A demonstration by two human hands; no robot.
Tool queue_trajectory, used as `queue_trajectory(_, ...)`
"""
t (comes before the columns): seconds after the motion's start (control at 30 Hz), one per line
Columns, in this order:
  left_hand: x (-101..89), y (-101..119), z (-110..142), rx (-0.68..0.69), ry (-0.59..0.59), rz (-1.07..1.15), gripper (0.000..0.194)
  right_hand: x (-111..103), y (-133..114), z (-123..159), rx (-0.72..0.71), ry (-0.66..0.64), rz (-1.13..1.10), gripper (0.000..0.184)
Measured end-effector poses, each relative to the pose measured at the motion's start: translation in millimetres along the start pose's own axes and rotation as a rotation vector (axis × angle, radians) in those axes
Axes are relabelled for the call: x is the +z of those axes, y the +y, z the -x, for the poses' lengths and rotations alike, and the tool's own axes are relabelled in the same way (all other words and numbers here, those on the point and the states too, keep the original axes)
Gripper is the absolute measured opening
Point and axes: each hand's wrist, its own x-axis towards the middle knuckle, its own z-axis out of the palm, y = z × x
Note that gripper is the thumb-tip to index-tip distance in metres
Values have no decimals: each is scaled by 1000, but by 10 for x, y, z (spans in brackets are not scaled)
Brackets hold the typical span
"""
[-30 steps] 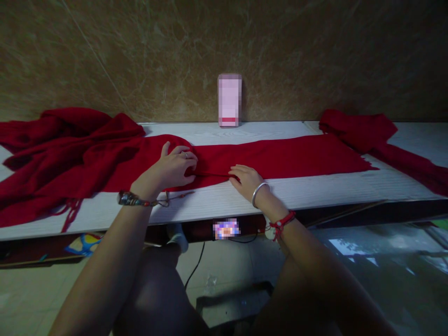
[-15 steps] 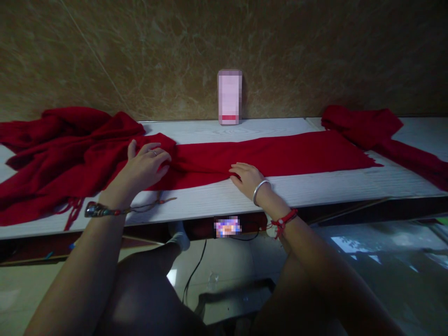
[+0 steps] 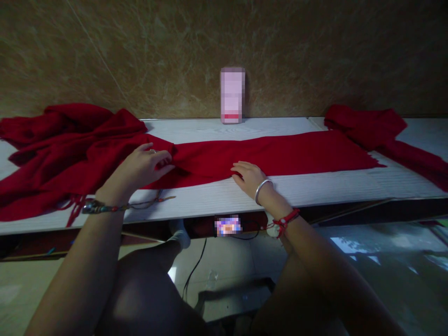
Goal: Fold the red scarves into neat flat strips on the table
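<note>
A long red scarf point(image 3: 290, 151) with a fringed end lies flattened into a strip along the white wood-grain board point(image 3: 280, 191). Its left part joins a loose, rumpled heap of red cloth point(image 3: 84, 154). Over the edge of that heap, my left hand point(image 3: 147, 165) is loosely bent, with a gap between thumb and fingers and no cloth seen between them. My right hand point(image 3: 249, 177) rests on the strip's near edge, its fingers stretched out on the fabric.
A blurred pink box-like item point(image 3: 232, 95) stands against the brown marbled wall point(image 3: 297, 56). More red cloth point(image 3: 367, 126) is bunched at the board's right. Beneath the near edge are a blurred bright screen point(image 3: 228, 226) and a black cable point(image 3: 196, 266).
My left hand has turned and its fingers have bent downward at the edge of the heap. My right hand stays on the strip. The whole view has shifted slightly.
</note>
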Motion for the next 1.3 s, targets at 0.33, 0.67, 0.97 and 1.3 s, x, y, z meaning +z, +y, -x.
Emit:
queue_trajectory(0.33, 78, -137, 121, -108, -9, -51, 34, -24, -28, -3, 20, -26, -3, 28)
queue_trajectory(0.67, -254, 51, 172, -423, 167, -79, 40, -19, -19, 1, 14, -24, -18, 29)
queue_trajectory(0.97, -24, -206, 177, -115, -121, -45, 32, -13, -8, -3, 6, -24, -13, 29)
queue_trajectory(1.3, 17, 296, -57, 65, -55, 115, 37, -12, 8, 6, -30, -24, 10, 31)
